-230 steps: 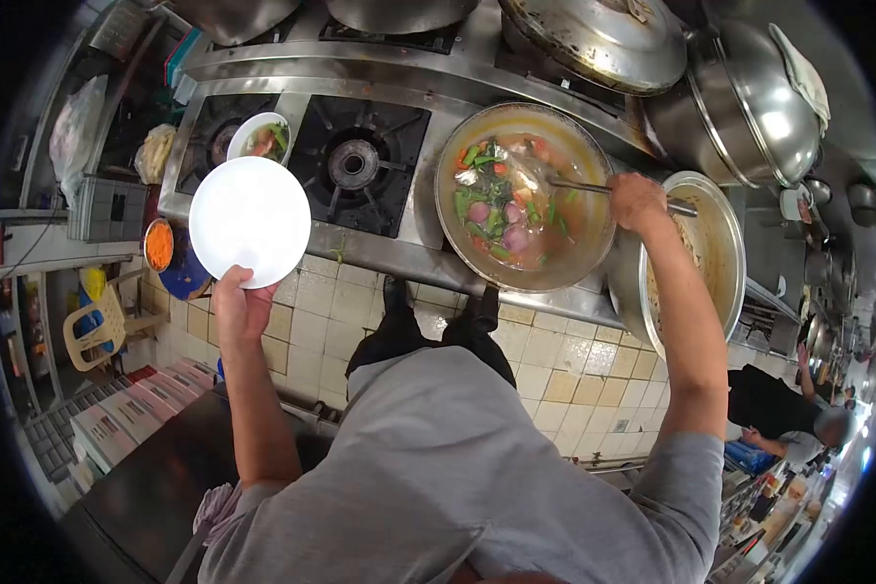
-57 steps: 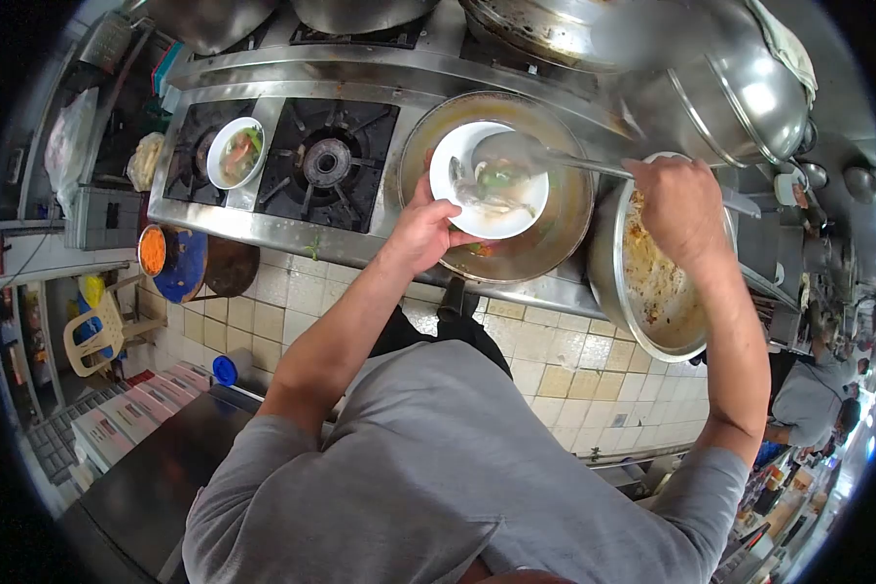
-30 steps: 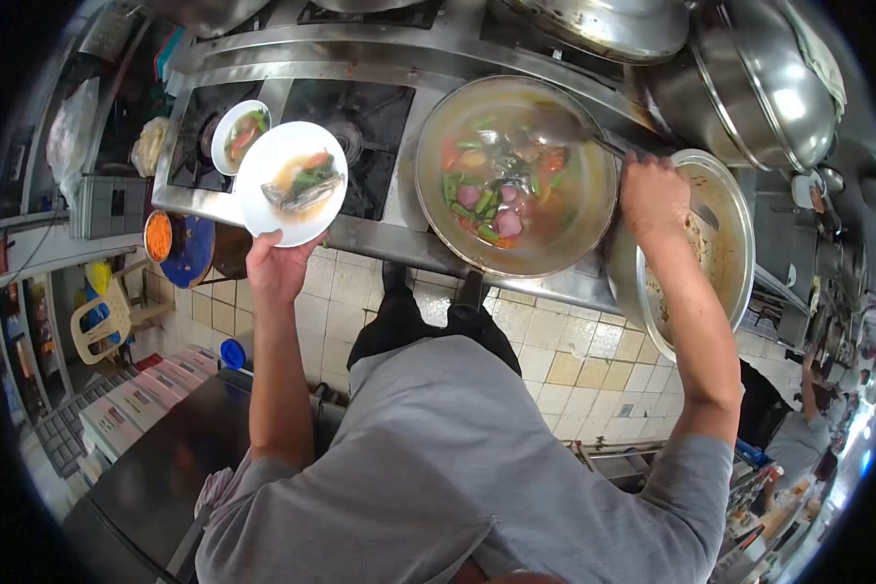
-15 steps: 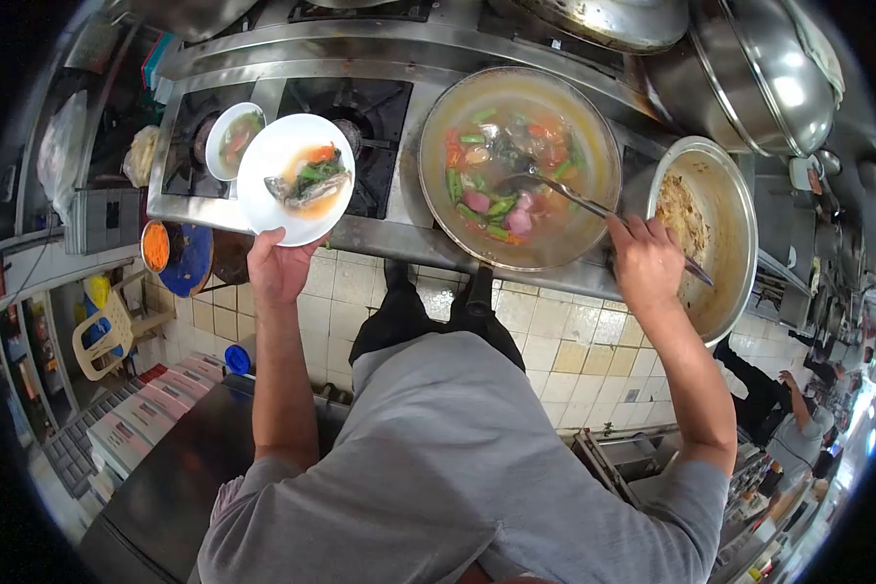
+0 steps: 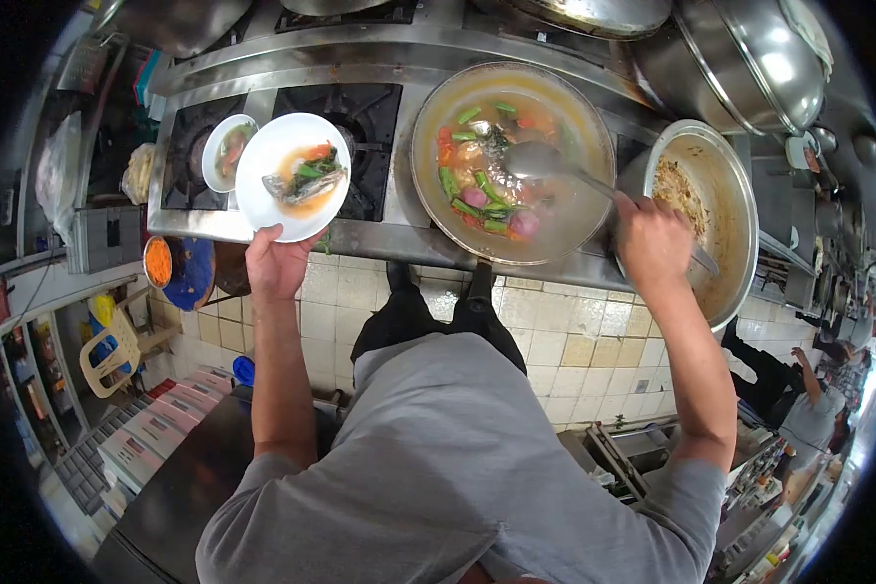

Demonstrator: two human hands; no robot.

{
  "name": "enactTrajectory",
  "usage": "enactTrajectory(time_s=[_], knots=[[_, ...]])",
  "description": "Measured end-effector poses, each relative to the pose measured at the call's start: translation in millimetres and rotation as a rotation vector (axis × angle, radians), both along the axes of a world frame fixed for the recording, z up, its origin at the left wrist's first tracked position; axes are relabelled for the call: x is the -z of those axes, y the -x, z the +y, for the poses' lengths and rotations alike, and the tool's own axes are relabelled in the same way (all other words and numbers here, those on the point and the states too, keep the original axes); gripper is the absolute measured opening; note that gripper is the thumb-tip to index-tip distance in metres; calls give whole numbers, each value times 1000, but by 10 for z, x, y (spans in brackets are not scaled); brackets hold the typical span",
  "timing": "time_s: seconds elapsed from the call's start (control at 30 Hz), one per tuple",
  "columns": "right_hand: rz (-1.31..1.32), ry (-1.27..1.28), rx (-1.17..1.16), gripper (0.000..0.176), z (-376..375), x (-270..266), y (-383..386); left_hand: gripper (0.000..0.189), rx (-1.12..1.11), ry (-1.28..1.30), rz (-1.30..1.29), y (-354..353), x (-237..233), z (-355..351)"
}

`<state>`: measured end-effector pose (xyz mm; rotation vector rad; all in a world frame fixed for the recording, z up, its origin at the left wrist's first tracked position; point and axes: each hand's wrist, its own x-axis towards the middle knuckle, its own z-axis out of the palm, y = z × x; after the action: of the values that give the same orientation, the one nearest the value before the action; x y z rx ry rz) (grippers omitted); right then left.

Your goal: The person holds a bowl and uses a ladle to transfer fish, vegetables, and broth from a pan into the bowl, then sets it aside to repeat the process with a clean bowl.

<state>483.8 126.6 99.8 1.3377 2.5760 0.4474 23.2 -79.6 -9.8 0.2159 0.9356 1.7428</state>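
My left hand point(image 5: 278, 265) is closed on the near rim of a white plate point(image 5: 263, 161), thumb on top. Fish, dark greens and orange broth point(image 5: 309, 178) lie on the plate. My right hand point(image 5: 655, 243) is wrapped round the handle of a metal ladle point(image 5: 533, 160). The ladle's bowl is over a wide pan point(image 5: 594, 200) of broth with green pieces, red pieces and pinkish chunks; its rounded back faces up. The handle's end reaches over a large metal pot point(image 5: 740, 209) with brown food scraps inside.
A white bowl point(image 5: 214, 156) of soup stands on the stove behind the plate. Shredded orange food point(image 5: 158, 261) fills a container at the left. Large metal bowls point(image 5: 740, 68) are at the back right. Another person point(image 5: 808, 414) is at the far right.
The ladle has risen from the broth and turned over, its back now showing. My right hand has shifted slightly right. My left hand and the plate have hardly moved.
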Motion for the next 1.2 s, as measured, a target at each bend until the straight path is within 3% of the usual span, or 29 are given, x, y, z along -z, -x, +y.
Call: enactTrajectory(time_s=[0.1, 0.3, 0.4, 0.5, 0.6, 0.73, 1.2], knots=[[-40, 84, 13, 13, 64, 174, 235, 74, 5, -7, -9, -48, -45, -13], [-151, 193, -42, 19, 161, 258, 422, 75, 2, -17, -5, -85, -62, -124], [-261, 391, 178, 19, 239, 16, 576, 75, -7, -3, 2, -64, -19, -196], [-190, 588, 231, 25, 449, -121, 609, 74, -25, 8, 6, -116, -55, -193], [42, 693, 223, 31, 645, 119, 382, 75, -25, 8, 10, -141, -70, -194], [156, 733, 237, 34, 701, 418, 150, 74, -7, -1, 10, -133, -48, -191], [192, 606, 285, 34, 629, 186, -37, 73, 46, 2, -8, -154, -9, -67]])
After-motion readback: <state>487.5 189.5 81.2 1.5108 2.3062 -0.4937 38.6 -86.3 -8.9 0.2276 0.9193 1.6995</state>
